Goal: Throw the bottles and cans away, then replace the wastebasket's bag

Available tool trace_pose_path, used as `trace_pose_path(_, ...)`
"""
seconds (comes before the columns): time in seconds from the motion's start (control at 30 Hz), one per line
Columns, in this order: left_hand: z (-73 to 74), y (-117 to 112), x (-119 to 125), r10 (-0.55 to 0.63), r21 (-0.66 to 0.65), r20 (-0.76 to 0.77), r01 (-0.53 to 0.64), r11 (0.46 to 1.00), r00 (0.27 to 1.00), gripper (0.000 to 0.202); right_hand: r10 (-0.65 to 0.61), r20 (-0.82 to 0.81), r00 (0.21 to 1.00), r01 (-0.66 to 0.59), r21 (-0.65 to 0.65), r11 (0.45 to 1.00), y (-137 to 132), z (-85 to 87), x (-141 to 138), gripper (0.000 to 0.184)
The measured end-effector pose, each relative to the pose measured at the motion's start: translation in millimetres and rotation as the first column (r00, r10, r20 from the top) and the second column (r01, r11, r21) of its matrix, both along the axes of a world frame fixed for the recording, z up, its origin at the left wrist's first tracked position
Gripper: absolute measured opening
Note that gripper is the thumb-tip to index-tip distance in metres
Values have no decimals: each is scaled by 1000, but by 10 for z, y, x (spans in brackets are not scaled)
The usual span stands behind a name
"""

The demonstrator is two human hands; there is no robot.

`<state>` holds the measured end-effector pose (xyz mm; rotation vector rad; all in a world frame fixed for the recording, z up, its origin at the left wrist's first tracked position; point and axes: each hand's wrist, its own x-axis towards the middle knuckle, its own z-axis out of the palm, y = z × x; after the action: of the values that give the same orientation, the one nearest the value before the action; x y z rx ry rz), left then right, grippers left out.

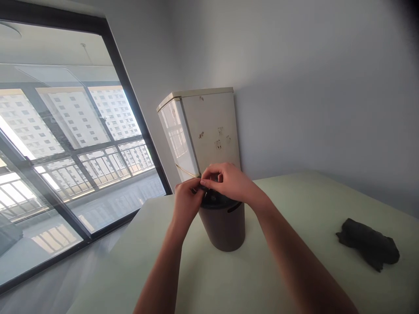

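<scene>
A small round bin (225, 226) with a brownish body and a dark lid stands on the pale table (294, 205). Both hands meet over its top rim. My left hand (186, 201) is closed, fingers pinched at the left edge of the lid. My right hand (227, 179) is curled over the lid from above, fingertips pinching a small dark part at the rim. What exactly the fingers grip is too small to make out.
A crumpled dark cloth (368, 243) lies on the table at the right. A worn white fridge (203, 131) stands behind the table against the grey wall. A large dark-framed window (72, 152) fills the left side.
</scene>
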<state>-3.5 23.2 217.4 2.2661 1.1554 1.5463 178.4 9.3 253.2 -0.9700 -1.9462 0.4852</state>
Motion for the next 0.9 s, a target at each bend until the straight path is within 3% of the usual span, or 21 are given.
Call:
trace_pose_path(0.1,26,-25,-32,20,40,66,-23,999,998,33,-75,63,995,76,-23,997,72,-32,97,27)
trace_pose_path(0.2,44,-87,-16,1,91,100,-10,996,995,28,36,239,970,-4,-134,991,164,-107,115,21)
trace_pose_path(0.27,51,-130,5,-36,115,91,25,993,995,23,93,272,958,-50,-162,986,210,-153,76,26)
trace_pose_path(0.37,70,-171,10,-74,94,96,65,993,993,18,77,189,979,-53,-127,990,249,-180,25,23)
trace_pose_path(0.47,104,-183,-26,-67,29,207,62,998,976,13,3,95,995,4,-71,997,269,-164,47,17)
trace_pose_path(0.63,148,-196,-75,-55,34,322,46,998,945,33,-125,-26,992,127,88,988,281,-132,97,19)
trace_pose_path(0.77,136,-152,-89,-46,47,288,33,998,957,32,-81,-47,996,87,157,984,240,-109,50,24)
trace_pose_path(0.9,84,-24,-129,33,-69,212,-19,997,977,41,27,36,999,-32,148,988,172,-104,-22,26)
